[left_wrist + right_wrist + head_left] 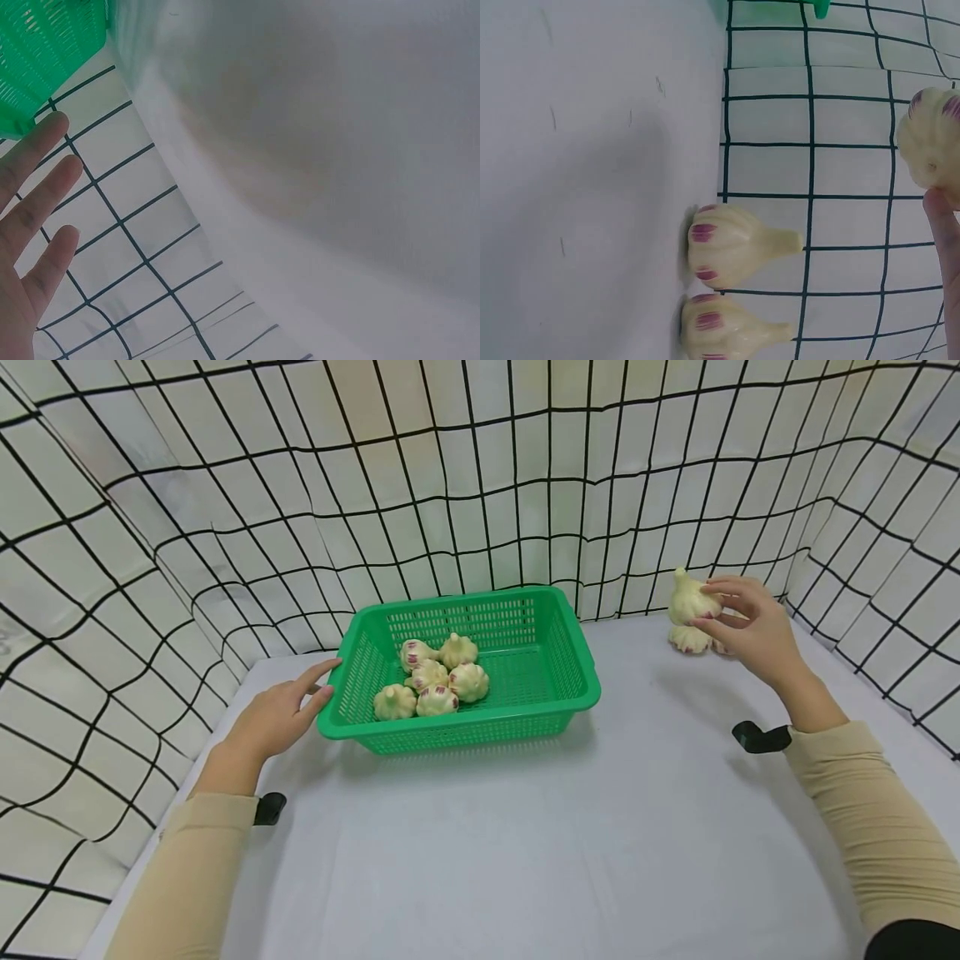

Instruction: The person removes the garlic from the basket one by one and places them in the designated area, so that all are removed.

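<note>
My right hand (757, 631) pinches a garlic bulb (692, 599) between thumb and fingers, raised over the back right of the table. In the right wrist view that held bulb (934, 139) shows at the right edge, a fingertip against it. Below it, two more garlic bulbs (731, 246) stand on the table, partly hidden in the head view. My left hand (279, 718) touches the left rim of a green plastic basket (480, 727) with loosely extended fingers; the left wrist view shows fingertips at the basket's edge. Several garlic bulbs (429, 677) lie in the basket's left half.
A white-covered table (480, 852) carries everything. White walls with a black grid net (487, 493) close in the back and both sides. The right hand's bulbs stand close to the back wall.
</note>
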`<state>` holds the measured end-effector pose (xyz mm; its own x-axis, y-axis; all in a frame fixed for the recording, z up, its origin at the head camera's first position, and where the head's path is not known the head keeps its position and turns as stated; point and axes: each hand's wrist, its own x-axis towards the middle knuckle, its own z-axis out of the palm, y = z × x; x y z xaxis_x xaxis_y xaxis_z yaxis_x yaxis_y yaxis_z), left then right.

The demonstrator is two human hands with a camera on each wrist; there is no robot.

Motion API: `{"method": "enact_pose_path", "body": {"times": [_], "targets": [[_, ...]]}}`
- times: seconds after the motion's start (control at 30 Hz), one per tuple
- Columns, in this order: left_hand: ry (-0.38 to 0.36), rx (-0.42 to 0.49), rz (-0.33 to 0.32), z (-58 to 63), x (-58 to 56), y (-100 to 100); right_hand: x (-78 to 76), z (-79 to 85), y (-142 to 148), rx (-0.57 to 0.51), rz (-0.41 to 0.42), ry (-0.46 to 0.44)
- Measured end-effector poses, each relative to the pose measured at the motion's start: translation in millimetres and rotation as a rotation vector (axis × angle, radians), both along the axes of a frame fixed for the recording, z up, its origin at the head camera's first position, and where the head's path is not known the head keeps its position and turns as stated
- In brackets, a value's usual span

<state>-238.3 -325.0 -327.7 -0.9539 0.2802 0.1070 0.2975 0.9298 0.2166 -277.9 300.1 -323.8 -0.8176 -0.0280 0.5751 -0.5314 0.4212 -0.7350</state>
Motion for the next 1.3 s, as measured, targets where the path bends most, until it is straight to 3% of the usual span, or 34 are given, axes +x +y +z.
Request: {"method": "enact_pose_path", "body": {"times": [0.57, 1.3], "targets": [[0.003, -0.006, 0.004, 1.5, -2.1, 0, -1.0, -17.7, 36, 0.041, -0.159, -0.083], [0.001, -0.005, -0.004, 0.5, 0.4, 1, 2.1, -41.7, 91, 0.124, -0.392, -0.344]]}}
